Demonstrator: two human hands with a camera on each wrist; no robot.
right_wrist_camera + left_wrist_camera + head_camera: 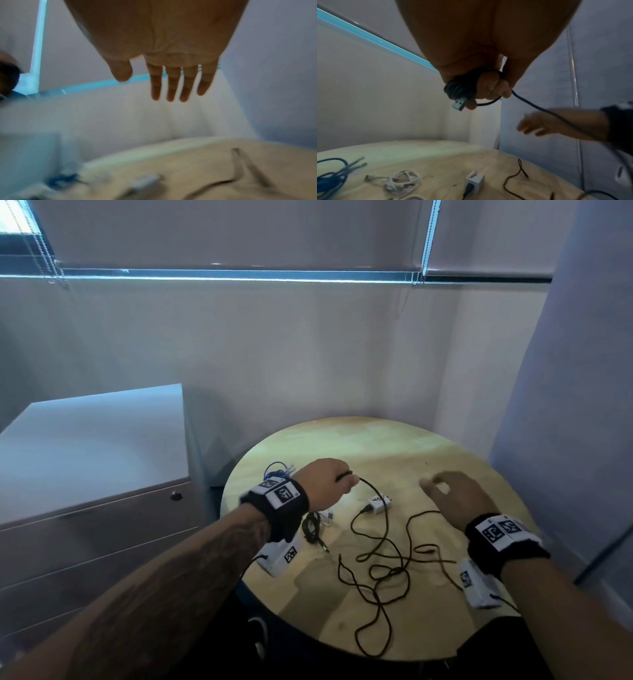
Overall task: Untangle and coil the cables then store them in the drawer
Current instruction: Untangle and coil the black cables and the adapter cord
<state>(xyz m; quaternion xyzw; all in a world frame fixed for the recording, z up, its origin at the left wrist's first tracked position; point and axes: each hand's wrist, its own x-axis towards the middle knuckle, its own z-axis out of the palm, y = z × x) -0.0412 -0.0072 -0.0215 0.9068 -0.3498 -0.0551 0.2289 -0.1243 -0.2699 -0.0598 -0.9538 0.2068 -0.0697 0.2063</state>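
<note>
My left hand [337, 479] [481, 86] is raised over the round table and grips several turns of a black USB cable [458, 86], its plug [459, 104] poking out below the fingers. The rest of that cable [380, 549] trails down into loose tangled loops on the tabletop. My right hand [445, 491] [171, 81] hovers to the right with straight fingers, holding nothing. A coiled black cable [311, 527], a coiled white cable [404, 181] and a bundled blue cable [277, 470] [329, 180] lie on the table's left side.
A white charger block [378, 504] [474, 181] with a cable plugged in sits mid-table. A grey drawer cabinet [92, 474] with a keyhole stands left of the wooden round table [428, 446], drawers shut. Walls close in behind and to the right.
</note>
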